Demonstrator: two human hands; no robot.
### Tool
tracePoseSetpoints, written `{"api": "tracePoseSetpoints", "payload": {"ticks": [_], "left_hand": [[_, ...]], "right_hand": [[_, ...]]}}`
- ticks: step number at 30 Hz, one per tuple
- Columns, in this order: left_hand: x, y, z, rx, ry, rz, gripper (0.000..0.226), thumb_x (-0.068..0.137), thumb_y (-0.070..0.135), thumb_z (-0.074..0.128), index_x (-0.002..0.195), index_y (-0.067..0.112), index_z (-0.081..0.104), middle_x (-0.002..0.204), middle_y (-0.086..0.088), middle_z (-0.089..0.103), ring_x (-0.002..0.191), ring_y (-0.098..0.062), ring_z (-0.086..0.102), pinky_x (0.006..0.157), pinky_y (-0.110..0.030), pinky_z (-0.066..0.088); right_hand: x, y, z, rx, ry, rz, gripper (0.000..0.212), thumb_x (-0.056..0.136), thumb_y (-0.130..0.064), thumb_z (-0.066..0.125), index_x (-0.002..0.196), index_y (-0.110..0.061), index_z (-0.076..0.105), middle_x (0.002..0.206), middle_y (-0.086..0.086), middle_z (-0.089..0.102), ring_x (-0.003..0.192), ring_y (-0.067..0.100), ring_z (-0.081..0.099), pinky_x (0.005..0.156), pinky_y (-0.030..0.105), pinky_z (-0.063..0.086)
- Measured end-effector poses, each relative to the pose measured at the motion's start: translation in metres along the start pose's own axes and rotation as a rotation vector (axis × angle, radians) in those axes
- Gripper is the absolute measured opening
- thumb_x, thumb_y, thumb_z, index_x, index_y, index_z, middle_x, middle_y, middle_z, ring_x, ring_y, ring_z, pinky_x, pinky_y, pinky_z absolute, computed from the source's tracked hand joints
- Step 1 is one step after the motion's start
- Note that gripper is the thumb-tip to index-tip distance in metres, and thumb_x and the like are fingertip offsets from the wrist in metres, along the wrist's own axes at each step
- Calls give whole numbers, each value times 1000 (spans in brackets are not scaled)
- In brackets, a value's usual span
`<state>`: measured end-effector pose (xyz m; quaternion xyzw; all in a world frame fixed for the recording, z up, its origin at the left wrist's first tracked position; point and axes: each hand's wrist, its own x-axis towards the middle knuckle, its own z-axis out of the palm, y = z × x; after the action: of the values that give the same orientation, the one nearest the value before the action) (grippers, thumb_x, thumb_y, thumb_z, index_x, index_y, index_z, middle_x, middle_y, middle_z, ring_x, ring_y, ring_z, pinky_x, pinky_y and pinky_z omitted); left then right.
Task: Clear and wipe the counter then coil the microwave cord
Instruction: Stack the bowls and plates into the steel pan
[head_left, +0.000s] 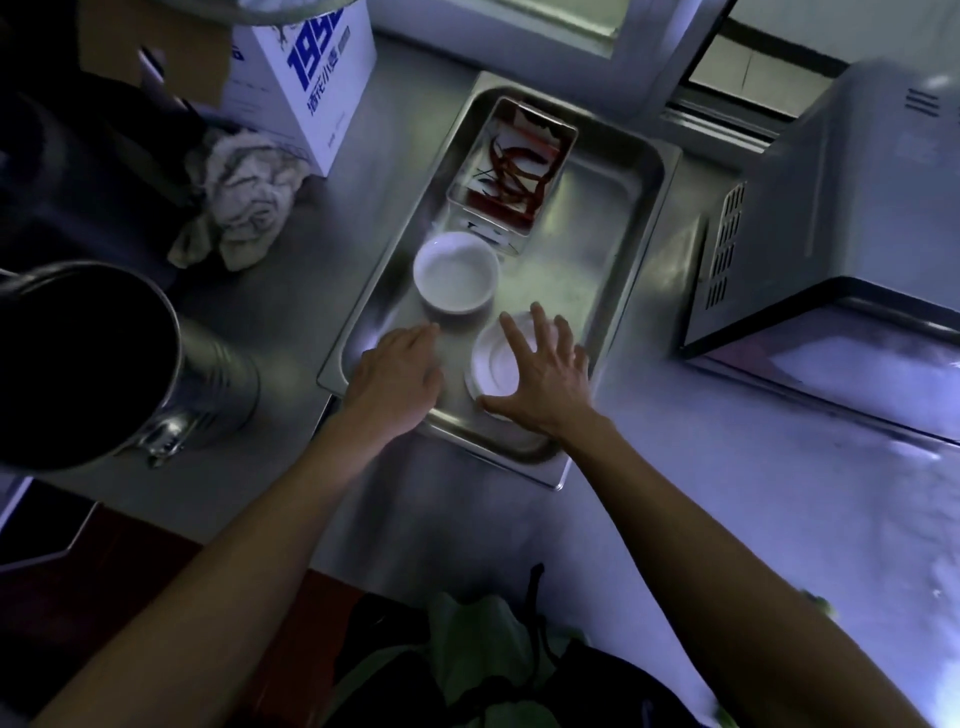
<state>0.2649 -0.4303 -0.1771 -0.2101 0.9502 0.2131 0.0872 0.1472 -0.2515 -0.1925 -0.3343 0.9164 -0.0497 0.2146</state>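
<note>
Centre of frame, both hands in steel tray (644, 218) on counter (727, 519): right hand (540, 379) spread over upturned white dish (493, 374), left hand (397, 379) loosely flat, holding nothing — clearing step prob; next needs firm grip; microwave (852, 208) upper right, cord unseen.

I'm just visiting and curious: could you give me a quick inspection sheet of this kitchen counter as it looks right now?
Surface: steel counter, dim light.
Job's things: metal tray holds a white bowl, an overturned white dish and a clear box of red chillies; microwave at right.
Clutter: crumpled rag, white carton, metal pot.
Hands: left hand rests in the tray; right hand spread over the dish.
Cables: nothing seen.
Surroundings: window frame behind.
</note>
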Motion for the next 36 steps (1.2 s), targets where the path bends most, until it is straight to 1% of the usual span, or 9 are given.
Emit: {"api": "tracePoseSetpoints", "payload": {"ticks": [5, 11, 15, 19, 23, 27, 30, 33, 36], "left_hand": [[2, -5, 0, -15, 29, 13, 53, 97, 28, 51, 147, 16, 40, 146, -3, 49, 135, -24, 41, 103, -44, 40], [10, -5, 3, -46, 36, 52, 53, 96, 22, 54, 147, 11, 43, 144, -7, 50, 133, -26, 44, 102, -45, 43], [17, -2, 3, -61, 36, 83, 50, 96, 19, 53, 144, 9, 45, 141, -8, 52, 131, -27, 46, 99, -45, 45], [19, 0, 3, -59, 19, 95, 51, 96, 19, 53, 145, 10, 44, 143, -8, 51, 132, -27, 44, 102, -47, 44], [14, 2, 3, -34, -4, 96, 55, 97, 25, 52, 149, 13, 38, 148, -7, 46, 136, -26, 41, 104, -47, 43], [5, 11, -1, -19, -36, 122, 60, 97, 31, 52, 152, 17, 31, 152, -5, 40, 139, -24, 35, 106, -48, 40], [0, 27, -5, 13, -30, 193, 58, 96, 35, 53, 149, 19, 35, 147, -5, 45, 133, -27, 41, 100, -49, 43], [-6, 48, -5, 62, -41, 257, 56, 97, 37, 53, 147, 17, 38, 146, -7, 47, 129, -31, 46, 99, -50, 43], [-14, 76, -1, 117, -48, 336, 55, 95, 36, 54, 144, 13, 41, 145, -9, 48, 132, -32, 44, 99, -50, 45]], "right_hand": [[13, -2, 18, -58, -75, 15, 116, 72, -78, 63, 157, -37, -5, 166, 5, -16, 151, 42, -5, 116, 64, 17], [21, 2, 31, -57, -125, 40, 116, 74, -79, 60, 157, -35, -8, 165, 5, -23, 151, 41, -17, 119, 67, 4], [23, 3, 38, -53, -135, -4, 115, 76, -78, 60, 156, -36, -10, 164, 7, -26, 150, 41, -20, 118, 68, 6], [23, 3, 42, -59, -131, -4, 114, 77, -78, 59, 156, -35, -12, 163, 7, -28, 149, 41, -22, 118, 69, 4], [13, 2, 33, -51, -98, 4, 100, 86, -71, 53, 157, -33, -6, 165, 7, -21, 152, 38, -17, 120, 63, 6], [-15, 3, 12, -6, 24, 46, 80, 96, -55, 50, 158, -30, 7, 168, 7, -9, 154, 33, -7, 122, 56, 13], [-42, 9, -7, 36, 112, 78, 72, 98, -51, 48, 158, -29, 14, 168, 6, 1, 154, 30, 1, 122, 52, 16], [-74, 18, -21, 69, 238, 103, 65, 97, -46, 53, 154, -26, 27, 165, 8, 18, 152, 28, 15, 119, 50, 23], [-109, 35, -28, 120, 300, 153, 56, 97, -41, 56, 147, -24, 39, 162, 8, 29, 147, 28, 26, 115, 48, 30]]}}
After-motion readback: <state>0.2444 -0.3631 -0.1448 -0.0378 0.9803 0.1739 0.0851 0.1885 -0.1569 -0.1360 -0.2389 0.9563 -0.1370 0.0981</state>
